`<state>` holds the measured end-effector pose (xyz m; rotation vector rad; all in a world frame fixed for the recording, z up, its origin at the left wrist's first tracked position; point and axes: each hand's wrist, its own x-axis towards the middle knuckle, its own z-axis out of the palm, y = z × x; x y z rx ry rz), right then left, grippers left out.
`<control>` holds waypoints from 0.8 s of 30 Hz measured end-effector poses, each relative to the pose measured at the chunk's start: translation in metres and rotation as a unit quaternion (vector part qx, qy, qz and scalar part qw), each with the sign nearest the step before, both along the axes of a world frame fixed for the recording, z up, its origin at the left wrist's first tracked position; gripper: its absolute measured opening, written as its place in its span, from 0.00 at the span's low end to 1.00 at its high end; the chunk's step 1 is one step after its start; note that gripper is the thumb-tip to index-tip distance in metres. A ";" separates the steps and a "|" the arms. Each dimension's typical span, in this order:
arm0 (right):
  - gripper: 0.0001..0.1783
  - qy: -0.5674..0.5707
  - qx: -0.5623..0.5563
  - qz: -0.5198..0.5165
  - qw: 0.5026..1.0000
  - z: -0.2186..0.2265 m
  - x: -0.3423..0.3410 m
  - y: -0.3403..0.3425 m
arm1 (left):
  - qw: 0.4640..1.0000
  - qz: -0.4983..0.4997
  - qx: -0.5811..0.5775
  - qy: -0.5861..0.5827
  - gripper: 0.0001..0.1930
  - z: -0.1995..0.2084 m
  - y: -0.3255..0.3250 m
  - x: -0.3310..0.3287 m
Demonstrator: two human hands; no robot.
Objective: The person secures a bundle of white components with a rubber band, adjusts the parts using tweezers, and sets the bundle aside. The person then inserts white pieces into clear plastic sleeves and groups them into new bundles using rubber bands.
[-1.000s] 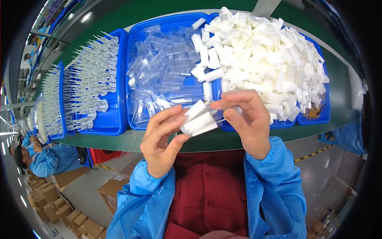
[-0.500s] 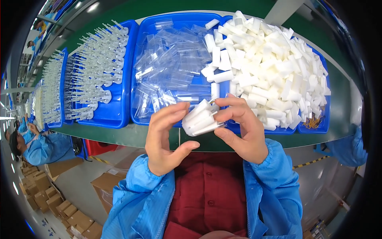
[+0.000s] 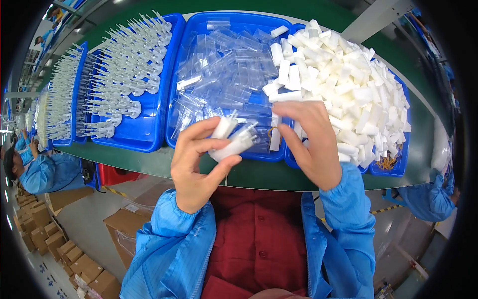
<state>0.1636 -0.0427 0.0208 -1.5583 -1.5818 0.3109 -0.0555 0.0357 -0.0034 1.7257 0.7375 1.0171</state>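
Observation:
My left hand (image 3: 195,162) pinches a loose bundle of white foam cylinders (image 3: 233,148) between thumb and fingers. Thin clear tips stick out of the bundle's upper right end, and one foam cylinder (image 3: 224,127) leans apart from the rest. To the right, my right hand (image 3: 312,137) is raised over the trays, slightly blurred, with a gap between its thumb and fingers. A thin yellowish rubber band (image 3: 272,131) shows as a small loop at its thumb tip. Both hands are above the near edge of the blue trays.
A blue tray (image 3: 174,94) holds clear plastic sleeves (image 3: 224,70). Right of it white foam cylinders (image 3: 348,84) are heaped high, beside yellow rubber bands (image 3: 387,163). On the left stand trays of translucent nozzle-like parts (image 3: 132,65). Co-workers in blue sit at both sides; cartons (image 3: 82,259) lie on the floor.
My right hand has drawn away from the bundle, up and to the right. The bundle has tilted in my left hand, and its foam cylinders have spread apart.

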 end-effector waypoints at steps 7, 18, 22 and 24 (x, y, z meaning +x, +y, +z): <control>0.18 -0.229 -0.064 0.014 0.971 -0.016 -0.001 0.034 | 0.998 -0.005 0.049 0.044 0.17 -0.008 0.003 -0.004; 0.18 -0.195 -0.062 0.043 0.978 -0.023 -0.002 0.037 | 0.997 -0.035 -0.043 -0.047 0.17 -0.006 0.003 -0.003; 0.17 -0.240 -0.090 0.044 0.966 -0.020 0.000 0.041 | 0.991 -0.040 -0.094 -0.083 0.17 -0.006 0.007 0.000; 0.18 -0.245 -0.087 0.069 0.963 -0.025 0.002 0.039 | 0.979 -0.048 -0.155 -0.124 0.17 -0.007 0.009 0.003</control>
